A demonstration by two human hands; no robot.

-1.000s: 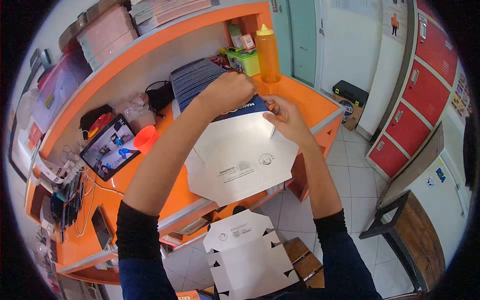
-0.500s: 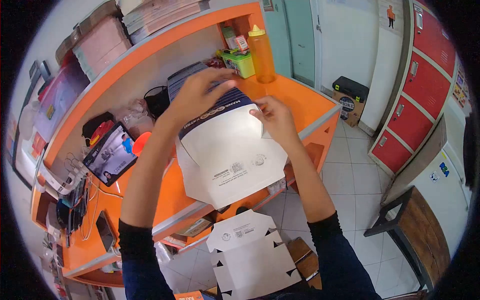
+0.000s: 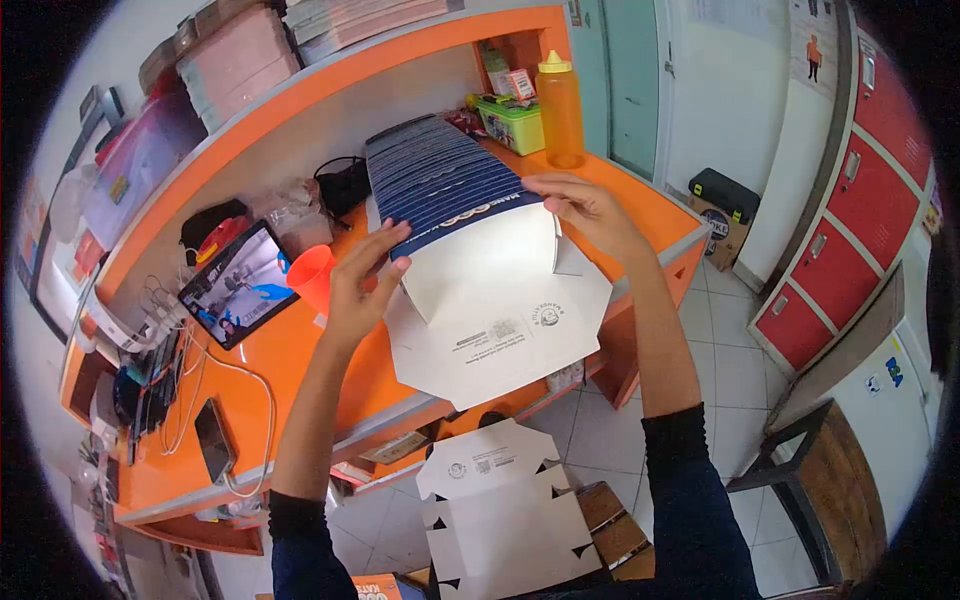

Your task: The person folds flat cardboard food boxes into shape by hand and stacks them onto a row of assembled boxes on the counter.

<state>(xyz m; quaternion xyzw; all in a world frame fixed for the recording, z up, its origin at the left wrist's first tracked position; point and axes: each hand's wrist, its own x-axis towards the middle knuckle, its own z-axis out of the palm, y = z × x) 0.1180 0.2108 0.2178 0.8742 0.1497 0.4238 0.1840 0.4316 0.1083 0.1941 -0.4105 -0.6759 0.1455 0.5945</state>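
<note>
A partly folded cardboard food box (image 3: 490, 270), white inside with a printed lid flap hanging toward me, lies at the front of a row of nested boxes (image 3: 435, 165) with dark blue edges. My left hand (image 3: 362, 285) holds the left corner of its blue-printed panel, fingers and thumb around the edge. At the right corner, my right hand (image 3: 595, 215) has its fingers over the blue edge and the thumb on the white side. Below, close to my body, lies a flat unfolded box blank (image 3: 510, 520) with dark notches.
An orange desk (image 3: 290, 400) carries a tablet (image 3: 238, 283), an orange cup (image 3: 313, 278), a phone (image 3: 214, 440) with a cable, and a yellow squeeze bottle (image 3: 560, 115). Red lockers (image 3: 845, 210) and a wooden chair (image 3: 830, 480) stand at the right.
My left hand has come down from above the row of boxes to the front box's left corner. The right hand stays at the right corner. The view has shifted slightly.
</note>
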